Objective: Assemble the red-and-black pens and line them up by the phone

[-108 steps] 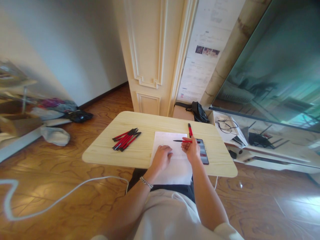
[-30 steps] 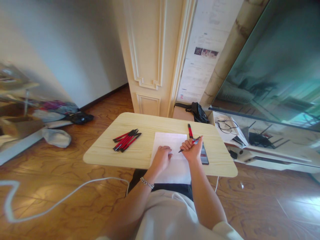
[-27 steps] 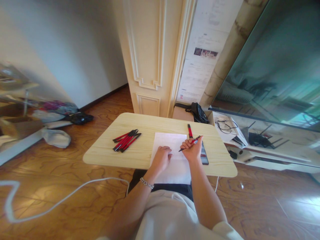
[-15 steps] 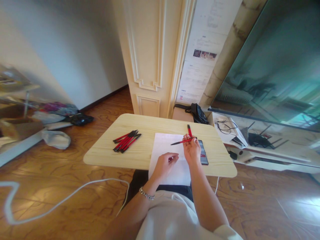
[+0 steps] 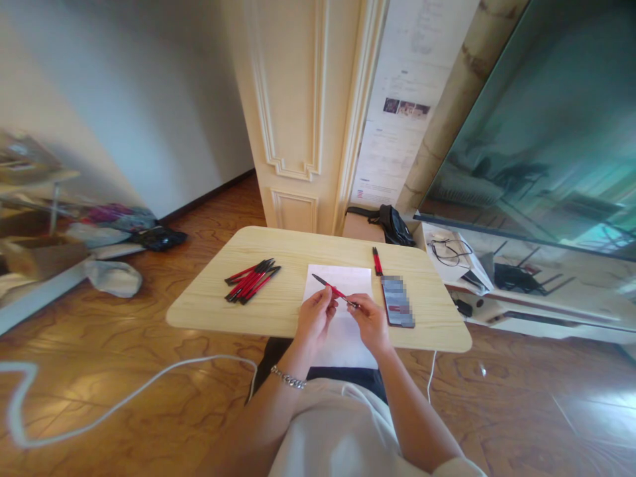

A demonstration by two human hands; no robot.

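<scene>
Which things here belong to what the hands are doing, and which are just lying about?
In hand: red pen, gripped by left hand and right hand; white paper under them; likely the pen pile and the lone pen, same kind.
Lying about: phone, black bag, white cable on the floor.

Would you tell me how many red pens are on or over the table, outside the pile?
2. The held pen spans left hand and right hand above the paper; the second pen lies just beyond the phone. The hands may hide others.
</scene>
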